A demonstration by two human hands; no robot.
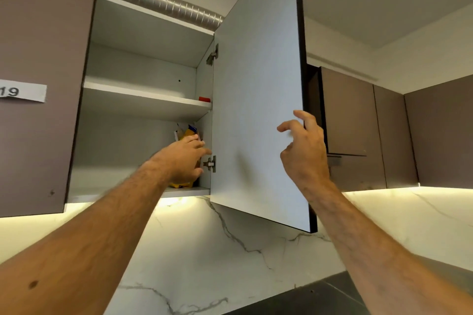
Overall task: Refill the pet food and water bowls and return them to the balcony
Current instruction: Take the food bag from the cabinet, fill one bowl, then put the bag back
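Left hand reaches into the open cabinet, fingers wrapping the yellow food bag standing on the bottom shelf by the lower hinge, while right hand, fingers loosely spread, steadies the door edge clear.

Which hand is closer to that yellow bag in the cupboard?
Left. The left hand is on the yellow bag on the bottom shelf; the right hand is off at the open door's edge.
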